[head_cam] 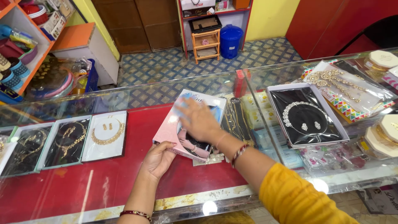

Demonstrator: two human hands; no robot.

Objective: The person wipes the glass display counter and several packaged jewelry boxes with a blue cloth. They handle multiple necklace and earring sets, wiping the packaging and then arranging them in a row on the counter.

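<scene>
The pink box (188, 124), at frame centre, is gripped by the left hand (159, 159) at its corner, while the right hand (199, 120) lies flat on it; better keep it level.

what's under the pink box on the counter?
Under the pink box a clear packet edge sticks out at its near right corner, on the red countertop. Left hand grips the near edge, right hand lies on top. Anything else beneath is covered.
</scene>
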